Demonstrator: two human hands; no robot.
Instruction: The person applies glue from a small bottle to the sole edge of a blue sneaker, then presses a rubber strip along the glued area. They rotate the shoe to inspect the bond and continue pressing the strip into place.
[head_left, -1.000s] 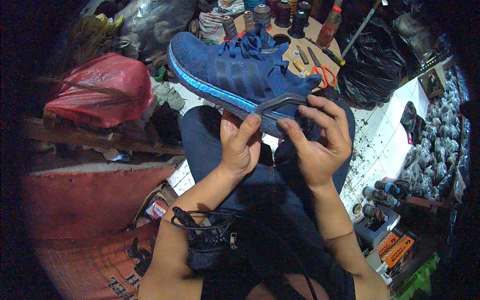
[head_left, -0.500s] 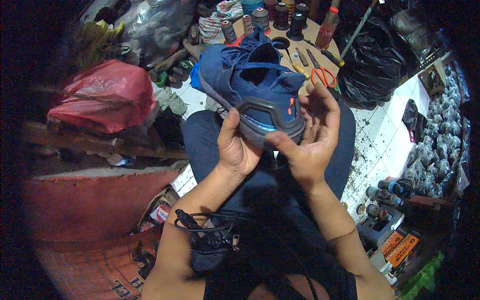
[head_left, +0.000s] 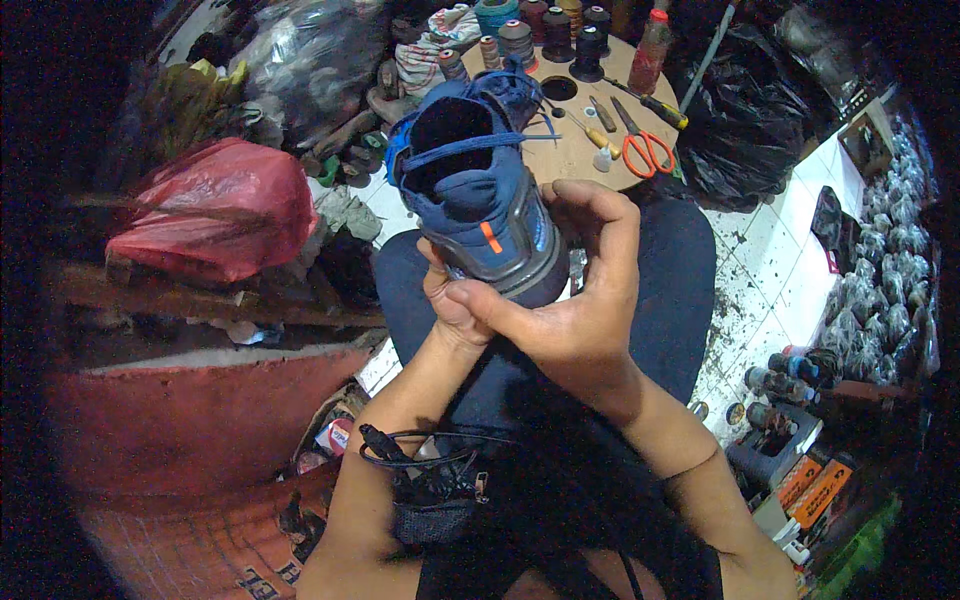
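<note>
A navy blue sports shoe (head_left: 462, 205) with a dark sole and a small orange tab on its heel is held up over my lap, its heel toward me. Its laces hang loose across the opening. My left hand (head_left: 452, 312) grips it from below at the heel's left side, most of its fingers hidden under the sole. Around the right side of the heel curls my right hand (head_left: 590, 310). Its thumb lies across the bottom edge of the heel, and its bent fingertips reach the shoe's side.
Beyond the shoe stands a round wooden table (head_left: 560, 135) with thread spools (head_left: 588, 58), orange-handled scissors (head_left: 645, 145), an awl (head_left: 597, 135) and a bottle (head_left: 652, 52). A red plastic bag (head_left: 215, 210) lies left; a black bag (head_left: 745, 120) sits right. Small wrapped bundles (head_left: 885, 270) line the far right.
The shoe has turned so its heel faces me, and has shifted left. My right hand has moved left with its thumb across the heel; the left hand's fingers have slipped further underneath.
</note>
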